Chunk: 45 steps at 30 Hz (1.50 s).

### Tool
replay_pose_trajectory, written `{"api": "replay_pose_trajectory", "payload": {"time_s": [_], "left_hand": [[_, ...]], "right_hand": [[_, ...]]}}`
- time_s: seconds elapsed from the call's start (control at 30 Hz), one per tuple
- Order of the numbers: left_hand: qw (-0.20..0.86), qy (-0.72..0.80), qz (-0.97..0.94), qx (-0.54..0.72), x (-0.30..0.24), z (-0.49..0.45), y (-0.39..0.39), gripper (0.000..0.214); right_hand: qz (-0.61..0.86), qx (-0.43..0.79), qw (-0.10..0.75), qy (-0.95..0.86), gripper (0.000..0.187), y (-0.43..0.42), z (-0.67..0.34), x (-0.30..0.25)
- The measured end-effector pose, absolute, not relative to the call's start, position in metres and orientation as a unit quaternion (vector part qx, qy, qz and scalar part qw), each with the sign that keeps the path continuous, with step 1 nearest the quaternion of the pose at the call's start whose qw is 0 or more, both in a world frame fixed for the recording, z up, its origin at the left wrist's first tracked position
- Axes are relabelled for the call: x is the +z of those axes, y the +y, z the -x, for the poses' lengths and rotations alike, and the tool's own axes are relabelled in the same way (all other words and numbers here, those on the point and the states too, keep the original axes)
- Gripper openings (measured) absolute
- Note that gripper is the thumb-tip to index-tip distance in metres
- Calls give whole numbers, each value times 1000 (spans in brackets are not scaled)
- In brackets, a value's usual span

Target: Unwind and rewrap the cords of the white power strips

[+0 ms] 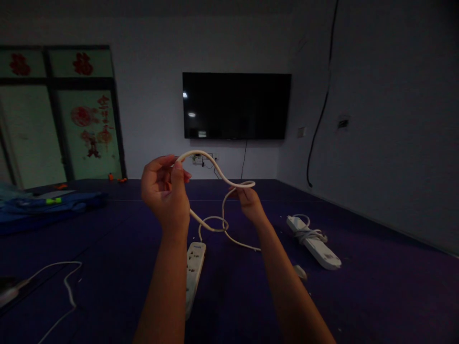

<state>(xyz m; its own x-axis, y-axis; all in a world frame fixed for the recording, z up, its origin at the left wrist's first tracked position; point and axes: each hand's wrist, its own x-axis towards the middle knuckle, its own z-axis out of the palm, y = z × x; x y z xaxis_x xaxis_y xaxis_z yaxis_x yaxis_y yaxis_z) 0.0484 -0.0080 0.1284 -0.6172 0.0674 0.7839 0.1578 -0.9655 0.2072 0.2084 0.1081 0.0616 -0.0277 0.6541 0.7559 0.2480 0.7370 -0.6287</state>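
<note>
A white power cord (pixel 221 173) arches in the air between my two hands. My left hand (pixel 165 187) pinches it between thumb and fingers at the upper left. To the right and a little lower, the fingers of my right hand (pixel 248 200) are closed on another stretch of the same cord, where it bends back. Below, the cord hangs in loops and runs down to a white power strip (pixel 195 260) on the dark purple surface. My left forearm hides part of that strip. A white plug (pixel 300 273) lies beside my right forearm.
On the right lies a second power strip (pixel 317 246) with its cord wound around it. A thin white cable (pixel 68 286) lies at the left, near blue cloth (pixel 77 203). A television (pixel 236 106) hangs on the far wall; a black cable (pixel 318 126) dangles on the right.
</note>
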Motion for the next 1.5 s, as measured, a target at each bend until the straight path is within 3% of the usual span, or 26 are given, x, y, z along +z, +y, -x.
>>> {"api": "replay_pose_trajectory", "payload": {"time_s": [0.2, 0.4, 0.8, 1.0, 1.1, 1.2, 1.37, 1.5], "left_hand": [[21, -126, 443, -888, 127, -60, -5, 14], [-6, -139, 491, -860, 123, -74, -1, 16], [-245, -178, 617, -726, 108, -87, 23, 44], [-215, -276, 580, -735, 105, -82, 31, 17], [-196, -293, 510, -784, 105, -72, 35, 18], [-194, -280, 430, -836, 105, -61, 37, 20], [-197, -216, 328, -898, 112, -44, 35, 19], [-157, -203, 277, -926, 115, -33, 32, 17]], "right_hand": [[254, 225, 684, -645, 47, 79, -212, 90], [163, 319, 676, -644, 38, 54, -209, 103], [95, 371, 645, -662, 40, 36, -193, 109], [69, 379, 629, -675, 39, 38, -185, 105], [96, 355, 612, -700, 36, 38, -185, 103], [136, 336, 534, -764, 45, 43, -188, 95], [252, 318, 294, -865, 80, 70, -201, 63], [443, 192, 166, -860, 89, 94, -214, 41]]}}
